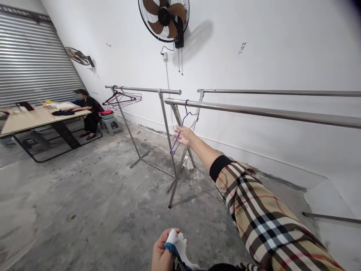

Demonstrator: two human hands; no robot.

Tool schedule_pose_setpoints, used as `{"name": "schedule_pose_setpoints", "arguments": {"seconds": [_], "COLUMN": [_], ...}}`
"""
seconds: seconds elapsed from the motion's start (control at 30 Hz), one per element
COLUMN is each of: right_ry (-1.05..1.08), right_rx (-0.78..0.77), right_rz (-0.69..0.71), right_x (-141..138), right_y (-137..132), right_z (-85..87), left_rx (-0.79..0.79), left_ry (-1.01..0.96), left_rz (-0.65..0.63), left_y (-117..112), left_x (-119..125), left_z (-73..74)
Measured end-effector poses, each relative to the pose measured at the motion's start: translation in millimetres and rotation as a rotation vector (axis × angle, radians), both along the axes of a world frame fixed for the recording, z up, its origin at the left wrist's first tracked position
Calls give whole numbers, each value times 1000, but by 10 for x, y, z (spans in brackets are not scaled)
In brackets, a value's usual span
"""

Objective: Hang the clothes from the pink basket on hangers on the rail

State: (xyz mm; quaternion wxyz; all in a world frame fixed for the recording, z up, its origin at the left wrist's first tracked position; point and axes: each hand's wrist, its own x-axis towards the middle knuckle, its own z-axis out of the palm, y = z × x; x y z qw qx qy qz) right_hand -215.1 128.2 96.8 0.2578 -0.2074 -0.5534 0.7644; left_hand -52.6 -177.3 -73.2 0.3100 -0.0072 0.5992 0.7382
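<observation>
1. The purple hanger point(184, 117) hangs by its hook from the near rail point(254, 111), close to that rail's left end, tilted with one corner pointing down.
2. Below the same end of the near rail, the right hand point(184, 136) reaches to the hanger with fingers partly spread; whether they grip it, I cannot tell.
3. Well below the near rail, the left hand point(162, 251) is closed on a white cloth with a blue band point(178, 244).
4. Behind the near rail runs a far rail point(282, 92); a crumpled white piece point(188, 162) lies on the floor under the near rail's left end.
5. Left of the near rail, a second rack point(149, 89) carries a bunch of hangers point(126, 97).
6. Above the near rail's left end is a wall fan point(164, 17).
7. Far left of the near rail, a person in dark clothes point(92, 107) sits at a table point(31, 121).
</observation>
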Motion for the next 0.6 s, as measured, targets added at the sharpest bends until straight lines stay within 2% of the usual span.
{"name": "schedule_pose_setpoints", "arguments": {"seconds": [0.13, 0.23, 0.3, 0.37, 0.47, 0.6], "right_ry": [100, 132, 128, 110, 93, 59], "right_rx": [-25, 81, 173, 206, 170, 115], "right_rz": [-129, -126, -71, -11, -3, -219], "right_x": [-11, 233, 513, 876, 1534, 2458], "right_y": [-136, -233, -310, -411, -601, -832], "right_z": [179, 225, 145, -52, -534, -1204], "left_rx": [-28, -75, -97, -99, -92, -71], "left_ry": [42, 92, 110, 126, 158, 254], "left_rz": [-22, -102, -180, -244, -277, -288], "left_y": [-33, -4, 46, 120, 264, 501], "left_x": [-117, -197, -231, -244, -235, -213], "left_z": [-133, -182, -167, -115, 11, 168]}}
